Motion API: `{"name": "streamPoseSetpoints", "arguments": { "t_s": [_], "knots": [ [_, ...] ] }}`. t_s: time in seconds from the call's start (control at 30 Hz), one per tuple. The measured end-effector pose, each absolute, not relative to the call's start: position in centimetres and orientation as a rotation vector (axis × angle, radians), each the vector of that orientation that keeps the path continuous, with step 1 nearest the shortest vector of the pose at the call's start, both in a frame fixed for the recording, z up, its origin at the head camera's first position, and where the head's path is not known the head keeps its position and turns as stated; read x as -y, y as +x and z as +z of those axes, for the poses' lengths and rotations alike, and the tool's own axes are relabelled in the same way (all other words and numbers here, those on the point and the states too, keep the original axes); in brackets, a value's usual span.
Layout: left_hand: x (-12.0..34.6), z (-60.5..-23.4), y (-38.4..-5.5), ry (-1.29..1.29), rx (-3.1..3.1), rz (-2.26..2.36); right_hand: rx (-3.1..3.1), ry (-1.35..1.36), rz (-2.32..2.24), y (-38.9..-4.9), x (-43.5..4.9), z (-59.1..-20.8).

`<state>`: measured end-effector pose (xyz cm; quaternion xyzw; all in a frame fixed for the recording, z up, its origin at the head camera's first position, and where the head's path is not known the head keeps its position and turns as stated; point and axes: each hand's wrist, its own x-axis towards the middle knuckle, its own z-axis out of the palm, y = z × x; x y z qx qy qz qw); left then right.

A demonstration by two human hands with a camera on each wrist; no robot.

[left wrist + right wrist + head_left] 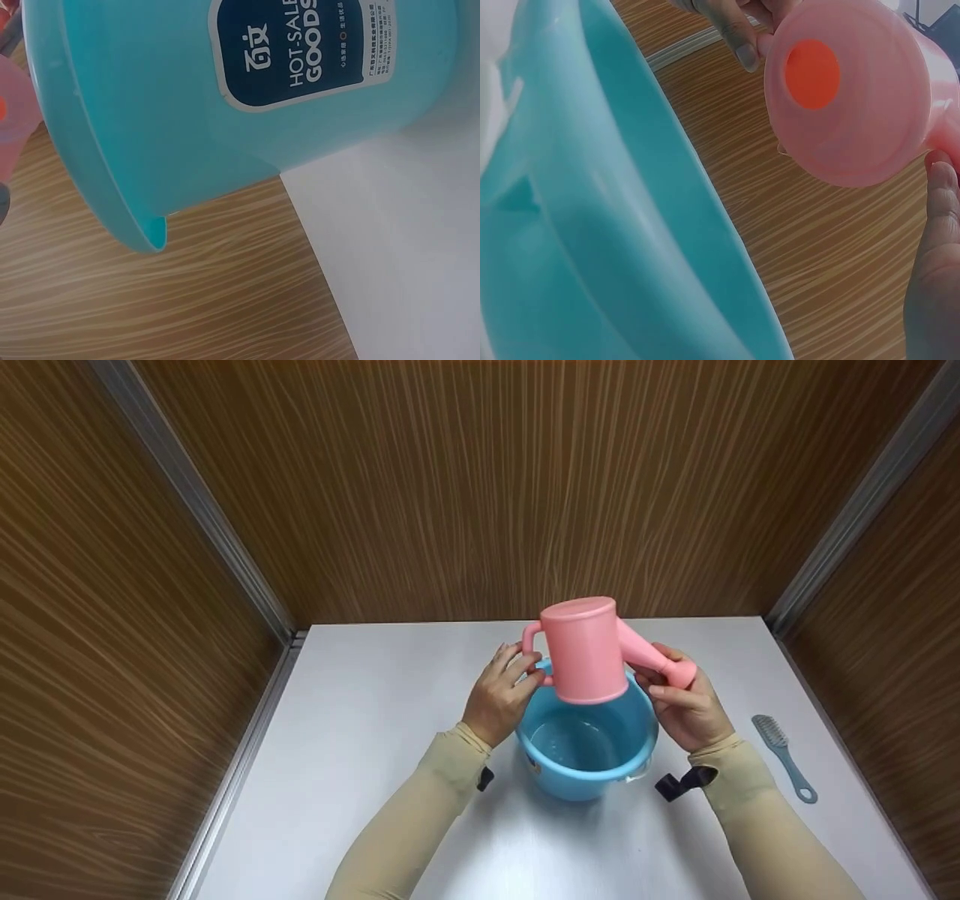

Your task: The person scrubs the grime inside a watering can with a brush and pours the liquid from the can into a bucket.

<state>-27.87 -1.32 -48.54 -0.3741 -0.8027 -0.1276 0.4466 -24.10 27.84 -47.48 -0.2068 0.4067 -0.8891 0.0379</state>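
Observation:
A pink watering can [585, 652] hangs above a blue bucket [574, 787], its spout slanting down to the right. My left hand [504, 690] grips the can's handle on the left side. The fingers of my right hand [686, 705] hold the spout close to its round end. From below, in the right wrist view, the can's round face [855, 97] carries an orange spot. The bucket fills most of the left wrist view, where a dark label [300, 52] shows on its wall. It stands upright on the white table between my forearms.
To the right of the bucket, a grey-blue comb [784, 757] with a holed handle lies on the white table [375, 720]. Wood-grain panels [465, 495] stand behind and on both sides. A white handle fitting [637, 772] sticks out at the bucket's rim.

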Motion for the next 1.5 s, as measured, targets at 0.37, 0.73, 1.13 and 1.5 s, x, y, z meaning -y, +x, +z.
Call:
{"name": "streamPoseSetpoints", "arguments": {
  "t_s": [0.37, 0.73, 1.13, 1.5],
  "knots": [
    [1.27, -48.49, -27.80, -0.915, 1.991, -0.286, -1.266, -0.629, -2.731, -24.12, -27.81, -47.47],
    [1.20, -48.68, -27.87, -0.919, 1.985, -0.328, -1.280, -0.559, -2.725, -23.99, -28.04, -47.55],
    [1.14, -48.60, -27.91, -0.918, 1.976, -0.309, -1.312, -0.567, -2.709, -24.10, -28.08, -47.49],
    [1.29, -48.80, -28.08, -0.922, 1.973, -0.334, -1.319, -0.585, -2.700, -24.18, -28.01, -47.65]
  ]
}}
